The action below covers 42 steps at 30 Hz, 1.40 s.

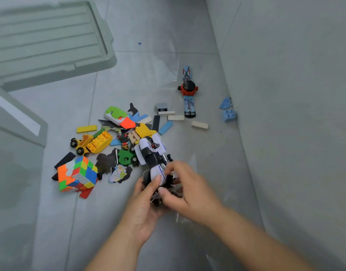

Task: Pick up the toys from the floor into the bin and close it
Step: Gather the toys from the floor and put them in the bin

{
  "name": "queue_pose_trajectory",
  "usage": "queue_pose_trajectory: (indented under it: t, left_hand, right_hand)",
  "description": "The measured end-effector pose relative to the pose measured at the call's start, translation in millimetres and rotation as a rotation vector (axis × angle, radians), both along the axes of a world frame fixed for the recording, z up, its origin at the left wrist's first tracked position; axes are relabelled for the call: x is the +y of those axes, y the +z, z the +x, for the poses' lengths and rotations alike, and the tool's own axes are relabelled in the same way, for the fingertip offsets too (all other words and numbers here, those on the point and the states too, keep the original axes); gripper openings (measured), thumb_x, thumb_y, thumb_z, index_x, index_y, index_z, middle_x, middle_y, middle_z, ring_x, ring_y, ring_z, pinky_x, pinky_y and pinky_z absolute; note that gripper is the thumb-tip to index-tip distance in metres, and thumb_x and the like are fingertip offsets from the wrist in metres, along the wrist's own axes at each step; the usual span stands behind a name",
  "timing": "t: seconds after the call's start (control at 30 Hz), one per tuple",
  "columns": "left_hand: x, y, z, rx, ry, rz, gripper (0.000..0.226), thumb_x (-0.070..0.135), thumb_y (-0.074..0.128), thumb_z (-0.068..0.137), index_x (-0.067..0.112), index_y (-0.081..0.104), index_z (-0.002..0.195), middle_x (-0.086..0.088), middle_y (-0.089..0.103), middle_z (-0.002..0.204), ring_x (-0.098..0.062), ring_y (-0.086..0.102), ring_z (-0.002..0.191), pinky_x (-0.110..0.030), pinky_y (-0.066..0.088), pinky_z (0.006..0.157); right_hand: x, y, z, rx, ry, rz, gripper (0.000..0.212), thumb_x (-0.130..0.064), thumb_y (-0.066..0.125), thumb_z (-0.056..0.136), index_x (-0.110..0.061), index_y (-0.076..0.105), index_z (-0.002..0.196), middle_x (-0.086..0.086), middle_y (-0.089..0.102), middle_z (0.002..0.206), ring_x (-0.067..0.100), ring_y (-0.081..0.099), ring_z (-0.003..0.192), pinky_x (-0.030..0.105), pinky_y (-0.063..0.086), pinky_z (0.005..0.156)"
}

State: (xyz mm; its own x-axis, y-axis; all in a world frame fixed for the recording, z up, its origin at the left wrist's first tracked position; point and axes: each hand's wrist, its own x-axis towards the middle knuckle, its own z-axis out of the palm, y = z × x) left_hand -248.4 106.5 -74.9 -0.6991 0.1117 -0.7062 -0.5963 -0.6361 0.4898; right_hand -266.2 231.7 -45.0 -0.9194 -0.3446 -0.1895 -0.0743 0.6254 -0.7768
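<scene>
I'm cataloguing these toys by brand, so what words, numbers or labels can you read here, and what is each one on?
No text here can be read.
Blue lettering on the white and black toy: too blurred to read.
Stylised print on the strap of the toy watch: too blurred to read.
White label on the bin: no writing can be made out.

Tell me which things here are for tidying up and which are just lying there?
For the job: white toy held in left hand and right hand, cube, yellow truck, watch, blue brick, bin, lid.
Just there: blue spot on the floor, wall.
</scene>
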Motion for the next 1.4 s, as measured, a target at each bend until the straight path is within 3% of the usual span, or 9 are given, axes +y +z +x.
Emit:
queue_pose_trajectory:
  t: [0.1, 0.27, 0.4, 0.7, 0.8, 0.9, 1.17, 1.27, 1.4]
  left_hand:
    - [3, -3, 2, -0.068, 0.014, -0.028, 0.045, 0.013, 0.065, 0.073, 0.014, 0.055, 0.117, -0.014, 0.066, 0.114, -0.026, 0.063, 0.097, -0.053, 0.051, 0.086]
    - [15, -2, 3, -0.14, 0.039, -0.022, 0.025, 0.006, 0.063, 0.083, 0.018, 0.055, 0.105, -0.005, 0.066, 0.099, -0.011, 0.065, 0.072, -0.043, 0.056, 0.079]
    - [21, 0, 3, -0.181, 0.078, -0.068, 0.02, 0.007, 0.062, 0.085, 0.016, 0.056, 0.101, -0.007, 0.064, 0.096, -0.014, 0.061, 0.075, -0.031, 0.059, 0.062]
    - [27, 8, 2, -0.192, 0.174, -0.193, 0.011, 0.001, 0.057, 0.088, 0.012, 0.06, 0.09, -0.002, 0.066, 0.085, -0.015, 0.062, 0.081, -0.027, 0.057, 0.07]
    - [26, 9, 4, -0.173, 0.169, -0.239, 0.01, 0.002, 0.056, 0.089, 0.01, 0.062, 0.09, -0.002, 0.068, 0.083, -0.013, 0.064, 0.078, -0.025, 0.058, 0.068]
    - [23, 18, 6, -0.149, 0.168, -0.244, 0.01, 0.002, 0.055, 0.09, 0.009, 0.063, 0.089, 0.001, 0.068, 0.072, -0.005, 0.064, 0.062, -0.024, 0.058, 0.064]
    - [-26, 110, 32, 0.002, 0.1, -0.314, 0.01, 0.002, 0.059, 0.087, 0.009, 0.065, 0.089, -0.005, 0.069, 0.088, -0.013, 0.064, 0.078, -0.032, 0.058, 0.072]
    - [-63, 170, 41, 0.053, 0.127, -0.285, 0.012, 0.002, 0.06, 0.085, 0.011, 0.066, 0.08, -0.005, 0.067, 0.078, -0.015, 0.06, 0.072, -0.03, 0.06, 0.06]
    - [-140, 249, 74, 0.203, 0.165, -0.433, 0.008, 0.003, 0.062, 0.083, 0.009, 0.067, 0.086, -0.01, 0.068, 0.088, -0.018, 0.062, 0.079, -0.034, 0.06, 0.069]
  right_hand:
    - [16, -7, -42, 0.074, -0.24, 0.018, 0.023, -0.05, 0.048, 0.083, -0.029, 0.045, 0.093, -0.007, 0.054, 0.067, 0.008, 0.052, 0.055, 0.027, 0.044, 0.057]
    - [35, -48, -163, 0.014, -0.369, 0.315, 0.043, -0.029, 0.052, 0.092, -0.009, 0.037, 0.127, 0.013, 0.042, 0.128, 0.028, 0.054, 0.103, 0.033, 0.042, 0.08]
    - [30, -68, -211, -0.043, -0.377, 0.44, 0.056, -0.026, 0.055, 0.09, -0.005, 0.028, 0.135, 0.02, 0.042, 0.133, 0.036, 0.045, 0.119, 0.04, 0.04, 0.093]
    - [14, -76, -229, -0.207, -0.551, 0.416, 0.043, -0.011, 0.057, 0.087, 0.002, 0.042, 0.126, 0.019, 0.051, 0.129, 0.034, 0.05, 0.119, 0.034, 0.041, 0.095]
    - [22, -64, -213, -0.146, -0.526, 0.231, 0.021, -0.013, 0.049, 0.093, 0.0, 0.063, 0.103, 0.017, 0.063, 0.101, 0.028, 0.058, 0.096, 0.027, 0.04, 0.072]
    - [25, -31, -171, -0.048, -0.576, -0.167, 0.032, -0.021, 0.041, 0.098, -0.024, 0.058, 0.071, -0.002, 0.051, 0.069, 0.013, 0.046, 0.068, 0.023, 0.035, 0.058]
    - [-11, 78, -14, -0.175, -0.208, -0.675, 0.024, -0.051, 0.055, 0.079, -0.035, 0.072, 0.085, -0.011, 0.071, 0.087, 0.005, 0.064, 0.083, 0.039, 0.046, 0.093]
    - [-48, 122, 9, -0.121, -0.085, -0.717, 0.042, -0.066, 0.06, 0.069, -0.029, 0.069, 0.088, -0.005, 0.07, 0.087, 0.013, 0.063, 0.083, 0.034, 0.048, 0.083]
    - [-129, 193, 32, -0.138, 0.125, -0.904, 0.025, -0.047, 0.05, 0.076, -0.028, 0.066, 0.075, 0.0, 0.067, 0.064, 0.016, 0.062, 0.054, 0.027, 0.047, 0.055]
